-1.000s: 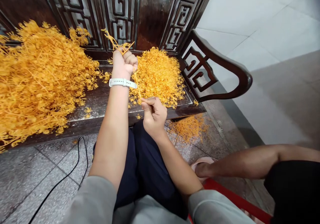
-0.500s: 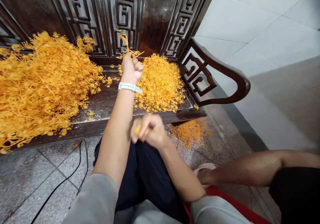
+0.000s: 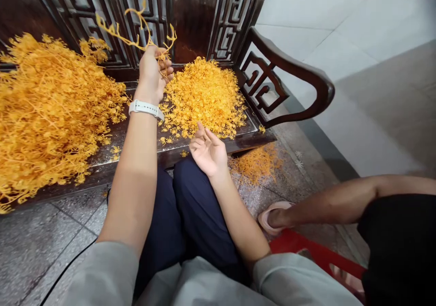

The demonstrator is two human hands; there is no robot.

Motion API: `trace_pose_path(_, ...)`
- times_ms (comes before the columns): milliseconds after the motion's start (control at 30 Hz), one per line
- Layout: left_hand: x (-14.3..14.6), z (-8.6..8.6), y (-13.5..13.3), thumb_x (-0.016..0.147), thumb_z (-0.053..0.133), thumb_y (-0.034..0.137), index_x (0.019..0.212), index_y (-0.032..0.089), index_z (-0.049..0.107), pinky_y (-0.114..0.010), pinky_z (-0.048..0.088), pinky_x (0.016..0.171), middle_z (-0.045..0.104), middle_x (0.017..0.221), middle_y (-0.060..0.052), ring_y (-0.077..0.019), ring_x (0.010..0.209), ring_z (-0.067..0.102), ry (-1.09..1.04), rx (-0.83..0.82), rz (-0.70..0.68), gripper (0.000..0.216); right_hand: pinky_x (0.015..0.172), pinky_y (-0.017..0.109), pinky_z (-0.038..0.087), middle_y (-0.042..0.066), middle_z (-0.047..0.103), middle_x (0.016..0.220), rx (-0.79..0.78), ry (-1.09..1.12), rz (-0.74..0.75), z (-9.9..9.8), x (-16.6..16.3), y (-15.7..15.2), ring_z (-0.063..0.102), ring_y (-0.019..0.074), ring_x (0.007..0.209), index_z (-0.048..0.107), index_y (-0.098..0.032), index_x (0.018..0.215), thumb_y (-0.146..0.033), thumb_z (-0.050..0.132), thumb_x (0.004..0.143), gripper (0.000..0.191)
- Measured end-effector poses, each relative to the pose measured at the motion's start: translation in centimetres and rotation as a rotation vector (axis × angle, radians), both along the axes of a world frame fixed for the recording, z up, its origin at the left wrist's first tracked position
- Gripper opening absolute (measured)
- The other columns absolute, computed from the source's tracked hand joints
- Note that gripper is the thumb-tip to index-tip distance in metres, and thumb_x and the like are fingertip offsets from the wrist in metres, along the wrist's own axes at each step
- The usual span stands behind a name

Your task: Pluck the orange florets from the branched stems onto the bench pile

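My left hand (image 3: 154, 72), with a white watch band (image 3: 146, 108) on the wrist, is closed round an orange plastic branch (image 3: 134, 33) that sticks up and to the left above the bench. My right hand (image 3: 207, 150) hovers open, palm up and with nothing in it, just in front of the bench edge over my knee. Between the hands lies a small heap of orange plastic bits (image 3: 202, 97) on the dark wooden bench (image 3: 136, 137). A big pile of orange plastic branches (image 3: 51, 110) covers the left of the seat.
The carved bench back (image 3: 190, 15) and curved armrest (image 3: 289, 76) close off the far and right sides. More orange bits (image 3: 257, 165) lie on the stone floor below. Another person's leg (image 3: 340, 203) and sandal (image 3: 272, 215) rest at right by a red stool (image 3: 316, 256).
My left hand swung the branch leftward and higher. My right hand, pinched on a stem a second ago, pulled back toward my lap and has opened palm up, empty.
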State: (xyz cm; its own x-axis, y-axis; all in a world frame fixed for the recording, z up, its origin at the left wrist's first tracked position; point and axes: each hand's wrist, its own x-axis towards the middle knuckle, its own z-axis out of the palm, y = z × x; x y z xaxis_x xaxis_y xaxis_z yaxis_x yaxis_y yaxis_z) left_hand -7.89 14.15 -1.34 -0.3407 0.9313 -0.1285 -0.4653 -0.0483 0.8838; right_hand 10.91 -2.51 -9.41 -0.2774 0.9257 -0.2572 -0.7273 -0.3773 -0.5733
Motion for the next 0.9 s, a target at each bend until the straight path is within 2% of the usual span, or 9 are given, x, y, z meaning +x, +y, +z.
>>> trace_pose_path(100,1.4,-0.2,-1.7,0.102,0.066,0.027,0.102,0.024,0.062,-0.031,0.053,0.078,0.069,0.083,-0.003,-0.0176,0.077,0.067,0.14,0.05,-0.201,0.006,0.064,0.024,0.046,0.0,0.055,0.088,0.082,-0.14,-0.139,-0.9,0.5,-0.7,0.046,0.0119,0.071,0.065,-0.024,0.107,-0.032,0.075,0.086,0.024)
trace_pose_path(233,5.9,-1.2,-5.7,0.092,0.082,0.023,0.109,0.02,0.065,-0.034,0.06,0.094,0.078,0.1,-0.008,-0.0203,0.096,0.076,0.204,0.069,-0.575,0.024,0.082,0.027,0.055,0.006,0.065,0.122,0.255,-0.48,-0.392,-1.5,2.0,-0.4,0.063,0.0162,0.103,0.061,-0.028,0.123,-0.043,0.087,0.081,0.051)
trace_pose_path(300,8.3,-1.7,-7.9,0.091,0.086,0.024,0.11,0.017,0.067,-0.035,0.06,0.098,0.078,0.108,-0.011,-0.021,0.103,0.078,0.223,0.072,-0.701,0.027,0.084,0.029,0.057,0.006,0.07,0.117,0.273,-0.487,-0.252,-1.6,2.8,-0.2,0.067,0.0171,0.101,0.061,-0.027,0.123,-0.051,0.088,0.081,0.055)
trace_pose_path(433,9.9,-1.6,-11.0,0.085,0.096,0.037,0.111,0.016,0.076,-0.036,0.059,0.105,0.079,0.119,-0.013,-0.0251,0.118,0.076,0.372,0.164,-0.845,0.039,0.072,0.028,0.054,0.0,0.07,0.079,0.396,-0.38,0.064,-0.5,5.5,-1.0,0.062,0.0122,0.07,0.063,-0.022,0.092,-0.06,0.081,0.092,0.042)
trace_pose_path(567,6.6,0.1,-10.5,0.08,0.099,0.042,0.131,0.024,0.079,-0.042,0.062,0.103,0.079,0.132,-0.014,-0.0304,0.119,0.076,0.58,0.201,-1.115,0.058,0.072,0.027,0.053,0.003,0.075,0.08,0.807,-0.484,0.293,1.5,13.3,-1.8,0.067,0.0114,0.071,0.076,-0.018,0.092,-0.045,0.076,0.102,0.029)
trace_pose_path(667,3.6,0.1,-8.3,0.086,0.092,0.05,0.116,0.024,0.083,-0.039,0.063,0.089,0.082,0.12,-0.013,-0.0279,0.101,0.078,0.841,0.129,-1.22,0.042,0.079,0.035,0.057,0.006,0.077,0.08,0.992,-0.532,0.401,-0.1,20.9,-1.7,0.072,0.0166,0.077,0.083,-0.021,0.089,-0.048,0.077,0.1,0.03)
trace_pose_path(767,2.1,-1.8,-6.5,0.088,0.083,0.054,0.094,0.018,0.079,-0.032,0.056,0.074,0.078,0.089,-0.009,-0.0216,0.078,0.069,1.263,0.004,-1.298,0.037,0.062,0.032,0.053,-0.002,0.052,0.049,0.742,-0.405,0.028,-5.3,25.2,-1.7,0.055,0.0143,0.055,0.059,-0.023,0.055,-0.071,0.09,0.074,0.061)
trace_pose_path(833,2.2,-3.5,-6.3,0.085,0.079,0.055,0.087,0.016,0.074,-0.031,0.051,0.066,0.073,0.08,-0.008,-0.0212,0.072,0.064,1.466,-0.115,-1.377,0.04,0.055,0.024,0.046,-0.006,0.036,0.05,0.167,-0.485,-0.401,-9.5,25.0,-2.6,0.043,0.0119,0.052,0.051,-0.023,0.062,-0.074,0.077,0.087,0.062)
trace_pose_path(900,3.1,-5.2,-7.2,0.082,0.075,0.053,0.085,0.017,0.069,-0.03,0.049,0.06,0.07,0.074,-0.007,-0.0227,0.068,0.063,1.549,-0.282,-1.484,0.037,0.06,0.023,0.05,-0.004,0.045,0.06,-0.286,-0.647,-0.471,-13.4,23.1,-4.2,0.05,0.0134,0.061,0.056,-0.023,0.076,-0.061,0.056,0.107,0.049)
